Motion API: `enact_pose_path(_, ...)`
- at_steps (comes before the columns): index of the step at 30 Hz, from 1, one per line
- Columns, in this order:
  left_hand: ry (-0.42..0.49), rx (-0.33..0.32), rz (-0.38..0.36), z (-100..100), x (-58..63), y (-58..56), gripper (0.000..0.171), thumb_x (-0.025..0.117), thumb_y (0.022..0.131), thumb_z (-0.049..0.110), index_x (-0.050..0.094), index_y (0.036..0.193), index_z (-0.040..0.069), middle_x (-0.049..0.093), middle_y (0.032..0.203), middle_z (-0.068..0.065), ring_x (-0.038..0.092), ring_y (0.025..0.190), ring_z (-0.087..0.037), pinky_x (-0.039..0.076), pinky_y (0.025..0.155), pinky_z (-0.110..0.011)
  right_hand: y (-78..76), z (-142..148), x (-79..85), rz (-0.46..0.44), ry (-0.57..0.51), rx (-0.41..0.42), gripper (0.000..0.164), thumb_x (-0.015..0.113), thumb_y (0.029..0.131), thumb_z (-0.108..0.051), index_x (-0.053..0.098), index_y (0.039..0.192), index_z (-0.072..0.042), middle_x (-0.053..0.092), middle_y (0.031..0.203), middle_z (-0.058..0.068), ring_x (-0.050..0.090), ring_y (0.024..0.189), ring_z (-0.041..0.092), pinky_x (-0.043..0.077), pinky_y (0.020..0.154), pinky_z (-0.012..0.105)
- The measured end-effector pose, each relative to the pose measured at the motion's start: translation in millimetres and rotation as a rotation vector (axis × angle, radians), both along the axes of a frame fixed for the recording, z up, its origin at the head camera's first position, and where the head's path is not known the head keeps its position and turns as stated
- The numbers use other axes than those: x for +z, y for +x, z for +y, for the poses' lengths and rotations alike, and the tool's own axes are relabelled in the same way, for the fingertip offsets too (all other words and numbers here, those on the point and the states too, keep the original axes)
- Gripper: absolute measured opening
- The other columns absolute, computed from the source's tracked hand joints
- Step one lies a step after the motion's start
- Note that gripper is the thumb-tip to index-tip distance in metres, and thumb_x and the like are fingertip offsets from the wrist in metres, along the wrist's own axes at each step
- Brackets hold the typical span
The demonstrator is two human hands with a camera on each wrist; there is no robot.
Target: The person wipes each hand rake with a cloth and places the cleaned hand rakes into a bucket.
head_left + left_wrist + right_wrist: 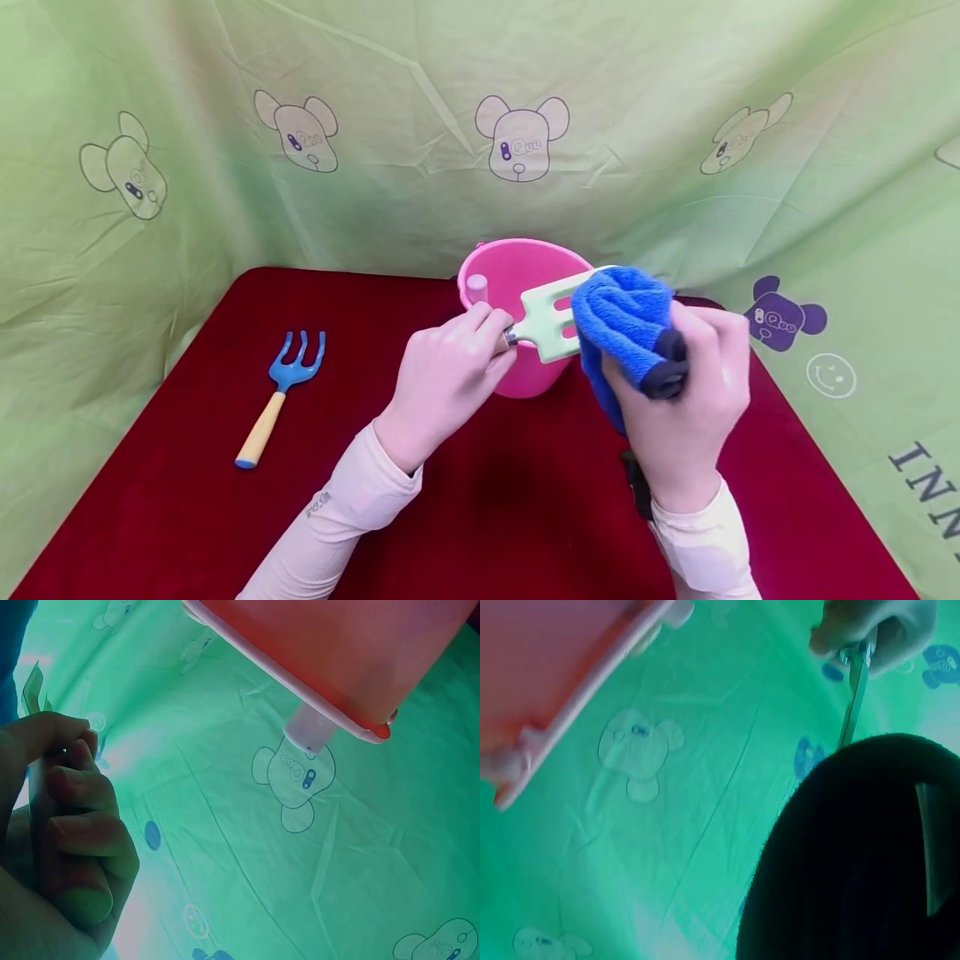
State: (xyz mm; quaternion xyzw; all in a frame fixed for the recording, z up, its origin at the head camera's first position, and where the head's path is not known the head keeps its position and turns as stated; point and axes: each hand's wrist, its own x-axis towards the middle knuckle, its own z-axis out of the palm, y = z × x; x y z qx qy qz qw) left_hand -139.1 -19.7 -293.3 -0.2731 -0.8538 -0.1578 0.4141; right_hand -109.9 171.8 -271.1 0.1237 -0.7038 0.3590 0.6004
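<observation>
My left hand [453, 362] wraps its fingers round the handle of a light green slotted garden spade [546, 327]. In the left wrist view the handle's rounded green end [84, 904] pokes out below the fingers. A bunched blue towel [618, 321] with black edging is gripped in my right hand [697, 396]. The towel covers the far end of the spade's blade, so that part is hidden. In the right wrist view the dark towel [847, 855] fills the lower right. Both hands are raised above the table, in front of a pink bucket [525, 379].
On the left of the red-covered table [187, 500] lies a blue three-pronged hand fork [281, 392] with a wooden handle. A pale pink cylindrical piece [476, 288] shows at the bucket's left rim. Green curtains [405, 183] with bear prints surround the table's back and sides.
</observation>
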Motion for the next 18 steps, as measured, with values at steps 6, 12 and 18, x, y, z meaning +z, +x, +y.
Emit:
enact_pose_path(6, 0.007, -0.008, -0.008, 0, 0.4, -1.0, 0.011, 0.073, 0.08, 0.019, 0.064, 0.082, 0.013, 0.06, 0.069, 0.003, 0.053, 0.053, -0.006, 0.047, 0.039, -0.024, -1.5, -9, -10.5, -0.042, 0.155, 0.124, 0.04, 0.079, 0.062, -0.006, 0.068, 0.099, 0.006, 0.059, 0.09, 0.033, 0.06, 0.089, 0.038, 0.048, 0.077, 0.042)
enact_pose_path(12, -0.004, -0.021, 0.049, 0, 2.6, -0.5, 0.014, 0.071, 0.083, 0.02, 0.062, 0.078, 0.012, 0.058, 0.065, 0.002, 0.05, 0.05, -0.007, 0.045, 0.038, -0.024, -4.7, -11, -16.5, -0.082, 0.235, 0.169, 0.043, 0.079, 0.061, -0.002, 0.068, 0.102, 0.004, 0.059, 0.093, 0.03, 0.059, 0.093, 0.038, 0.048, 0.076, 0.046)
enact_pose_path(18, -0.006, -0.056, 0.107, 0, 3.6, -1.3, 0.013, 0.073, 0.082, 0.021, 0.065, 0.08, 0.011, 0.059, 0.064, 0.002, 0.052, 0.049, -0.007, 0.046, 0.039, -0.023, -9.9, -13, -18.3, 0.034, 0.21, 0.15, 0.033, 0.076, 0.065, -0.002, 0.069, 0.097, 0.005, 0.06, 0.087, 0.031, 0.058, 0.084, 0.04, 0.047, 0.069, 0.05)
